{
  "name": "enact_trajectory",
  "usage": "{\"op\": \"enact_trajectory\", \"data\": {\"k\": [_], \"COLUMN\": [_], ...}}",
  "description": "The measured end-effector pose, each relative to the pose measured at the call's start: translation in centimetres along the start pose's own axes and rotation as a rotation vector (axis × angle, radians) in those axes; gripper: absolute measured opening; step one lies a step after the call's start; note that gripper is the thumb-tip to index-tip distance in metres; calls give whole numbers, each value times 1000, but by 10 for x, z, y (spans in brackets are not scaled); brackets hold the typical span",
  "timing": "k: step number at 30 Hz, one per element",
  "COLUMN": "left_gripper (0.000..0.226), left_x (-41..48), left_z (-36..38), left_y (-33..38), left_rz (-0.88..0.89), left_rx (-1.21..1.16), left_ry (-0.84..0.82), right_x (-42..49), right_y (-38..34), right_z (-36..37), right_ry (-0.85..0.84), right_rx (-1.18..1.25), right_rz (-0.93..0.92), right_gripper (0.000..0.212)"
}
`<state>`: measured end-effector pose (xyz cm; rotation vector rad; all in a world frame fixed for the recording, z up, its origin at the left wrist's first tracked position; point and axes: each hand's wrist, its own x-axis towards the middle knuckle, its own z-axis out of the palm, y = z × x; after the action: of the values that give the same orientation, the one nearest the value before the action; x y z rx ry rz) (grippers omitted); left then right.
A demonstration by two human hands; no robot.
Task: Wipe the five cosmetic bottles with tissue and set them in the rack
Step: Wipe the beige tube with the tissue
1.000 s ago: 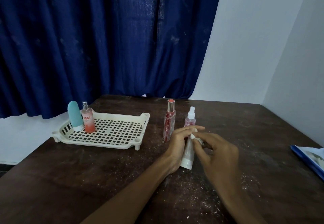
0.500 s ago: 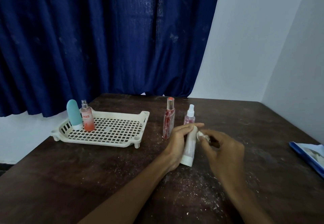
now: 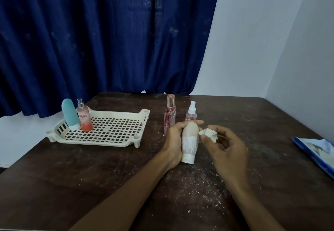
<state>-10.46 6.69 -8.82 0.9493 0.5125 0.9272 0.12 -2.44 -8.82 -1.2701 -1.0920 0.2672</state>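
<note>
**Item 1, white bottle** (image 3: 189, 142). Over the middle of the table (image 3: 108, 176), cap end toward the near edge. Whether the cap touches the tabletop cannot be told.
- The left hand (image 3: 174, 140) grips it, fingers curled round the far side and over the rounded top.
- Probably light plastic, smooth and likely slippery.
- The domed top offers poor purchase, so the ribbed middle band looks like the better place to hold.
- The flat cap is a narrow foot and may stand unsteadily on an openwork floor.

**Item 2, tissue** (image 3: 209, 134). A crumpled wad, soft, likely shedding. The right hand (image 3: 226, 149) pinches it between thumb and fingertips, just beside the white bottle's upper right side.

**Item 3, rack** (image 3: 94, 143). Cream plastic with a grid floor, near the table's left edge. It holds 2 bottles upright in its far left corner, touching or nearly so:
- teal bottle (image 3: 69, 113)
- orange-pink spray bottle (image 3: 84, 120)

**Items 4 and 5.** Both stand on the table between the rack and the hands, toward the far edge. They look rigid, and the tall one is probably easy to knock over.
- tall red bottle (image 3: 169, 117)
- small pink spray bottle (image 3: 191, 113)

**Status, by judgement.** 2 of 5 bottles are racked, 1 is being wiped, and 2 are waiting.

**Sundry.**
- white specks scattered on the table near the hands
- blue-edged flat object (image 3: 316, 151) at the right edge
- blue curtain (image 3: 108, 32) behind
</note>
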Motion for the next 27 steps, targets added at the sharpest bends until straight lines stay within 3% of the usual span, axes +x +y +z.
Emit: {"op": "enact_trajectory", "data": {"k": [4, 9, 14, 27], "left_gripper": [46, 45, 45, 44], "left_x": [-1, 1, 1, 2], "left_z": [0, 1, 2, 0], "left_y": [0, -1, -4, -7], "left_rz": [-15, -5, 19, 112], "left_rx": [-43, -64, -25, 12], "left_ry": [-25, -23, -23, 12], "right_x": [-3, -1, 0, 0], "right_y": [1, 6, 9, 6], "right_z": [4, 5, 12, 8], "right_ry": [-28, -21, -11, -44], "right_rx": [-142, -508, -562, -493], "right_rz": [-104, -318, -434, -488], "right_gripper": [17, 17, 26, 22]}}
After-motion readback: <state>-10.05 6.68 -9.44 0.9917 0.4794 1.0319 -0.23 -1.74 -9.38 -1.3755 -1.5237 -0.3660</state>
